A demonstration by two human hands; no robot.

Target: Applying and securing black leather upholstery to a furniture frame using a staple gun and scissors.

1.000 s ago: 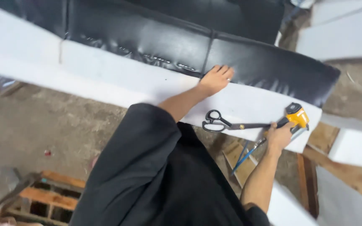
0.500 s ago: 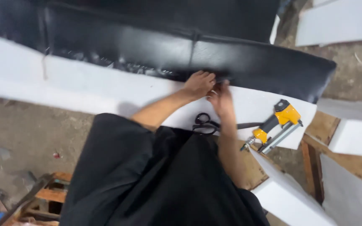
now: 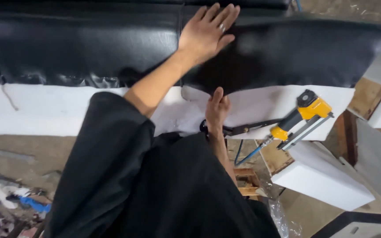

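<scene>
A black leather cover [image 3: 89,48] lies over long white foam padding [image 3: 45,110]. My left hand [image 3: 208,33] rests flat on the leather near its seam, fingers stretched out, a ring on one finger. My right hand [image 3: 217,110] is at the lower edge of the leather's right panel [image 3: 296,57], thumb up, with its fingers gripping the edge where it lifts off the foam. Black scissors [image 3: 243,129] lie just right of that hand, partly hidden by it. A yellow staple gun [image 3: 305,115] lies on the foam further right, untouched.
A blue air hose [image 3: 248,155] hangs from the staple gun. White foam blocks [image 3: 327,176] and wooden frame parts [image 3: 367,94] stand at the right. Scraps [image 3: 18,198] litter the concrete floor at lower left. My black sleeve [image 3: 111,167] fills the foreground.
My right hand let go of the staple gun and moved left to the leather's edge. My left hand slid up from the foam onto the leather. The view has moved closer.
</scene>
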